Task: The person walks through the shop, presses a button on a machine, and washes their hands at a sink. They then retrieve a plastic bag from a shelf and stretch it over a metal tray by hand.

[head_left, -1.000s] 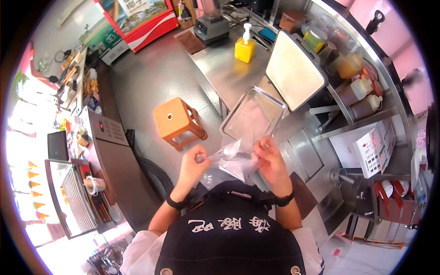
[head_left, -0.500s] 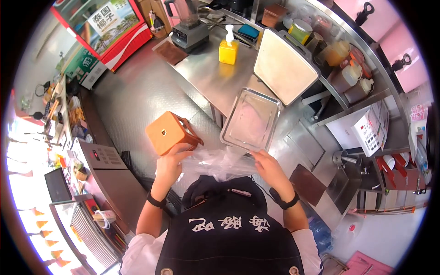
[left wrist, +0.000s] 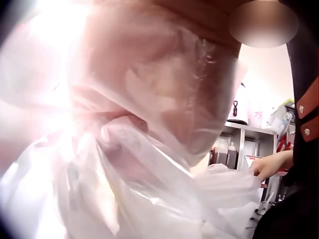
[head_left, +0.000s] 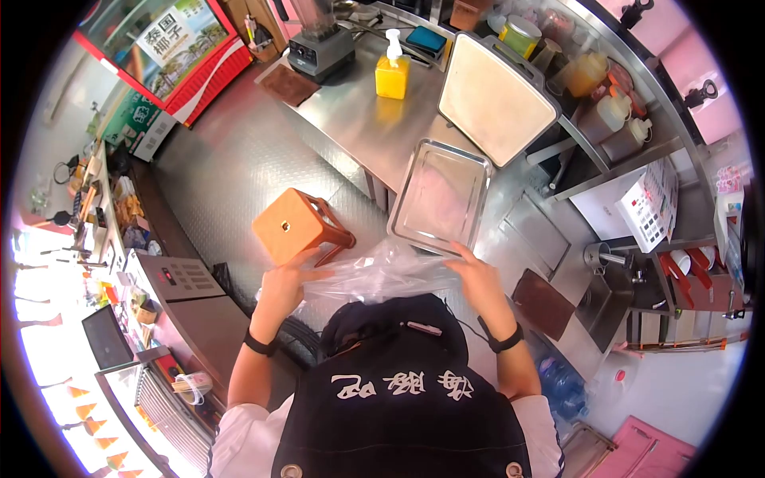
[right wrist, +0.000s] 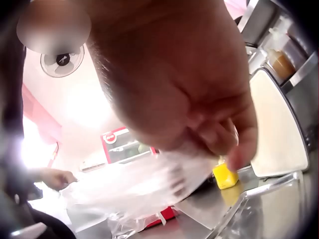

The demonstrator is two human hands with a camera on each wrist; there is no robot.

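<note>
A clear plastic bag [head_left: 374, 275] is stretched sideways between my two hands, in front of the black apron. My left hand [head_left: 280, 287] grips its left end; in the left wrist view, crumpled plastic [left wrist: 149, 199] lies over much of that hand and veils the fingers. At the other end, my right hand [head_left: 482, 288] holds the bag's edge, with the fingers bent around the film [right wrist: 184, 167] in the right wrist view. Just beyond the right fingertips, a rectangular metal tray [head_left: 398, 209] sits at the counter's near end, overlapped by the bag's upper edge.
An orange stool [head_left: 287, 227] stands on the floor ahead on the left. On the steel counter [head_left: 339, 119] are a yellow pump bottle [head_left: 392, 76], a blender [head_left: 320, 54] and a pale board [head_left: 494, 99]. A sink [head_left: 610, 307] lies to the right, below shelves with sauce bottles.
My hands have moved apart, spreading the bunched bag into a wide sheet. The head view has turned, so the fridge and stool sit differently; over the last half second the hands shifted little.
</note>
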